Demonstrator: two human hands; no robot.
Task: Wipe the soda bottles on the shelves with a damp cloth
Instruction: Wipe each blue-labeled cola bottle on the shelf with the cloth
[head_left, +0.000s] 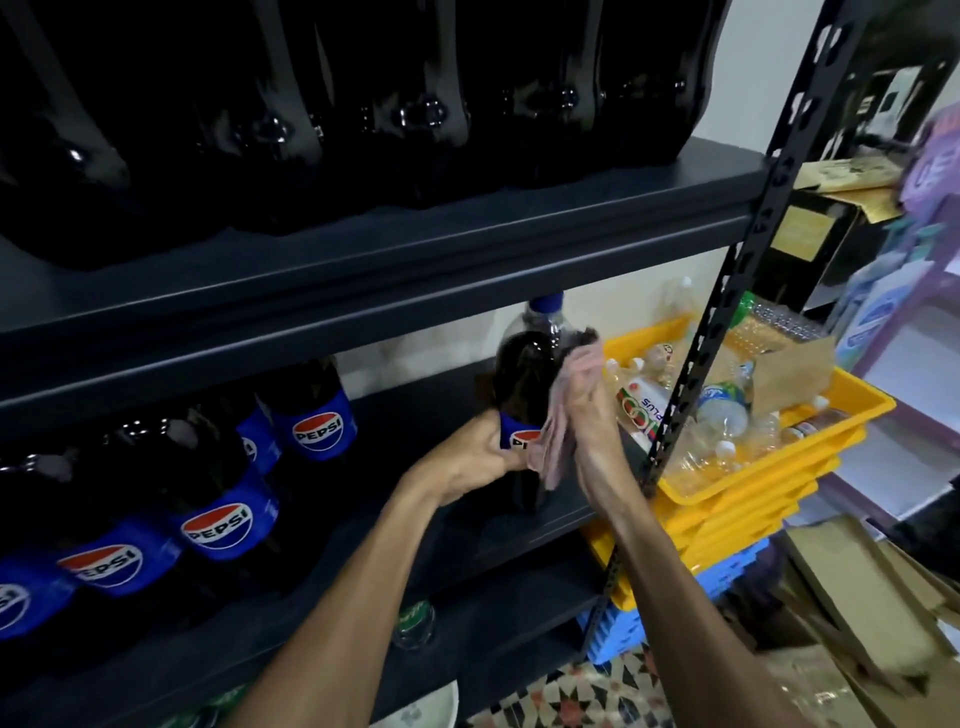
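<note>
While cloth (563, 415) touches cola (524, 374), bottles (727, 410) fill crate (753, 475)

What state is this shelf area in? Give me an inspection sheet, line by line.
Surface: dark shelf, bottles standing on it.
Job's things: Pepsi bottle upright near the shelf's right end; pink cloth against it; row of Pepsi bottles to its left.
Clutter: yellow crates of empty plastic bottles beside the shelf; cardboard.
Grips: left grip holds the bottle at its label; right grip holds the cloth on it.
Cables: nothing seen.
Surroundings: dark bottles on the shelf above; patterned floor tiles.
</note>
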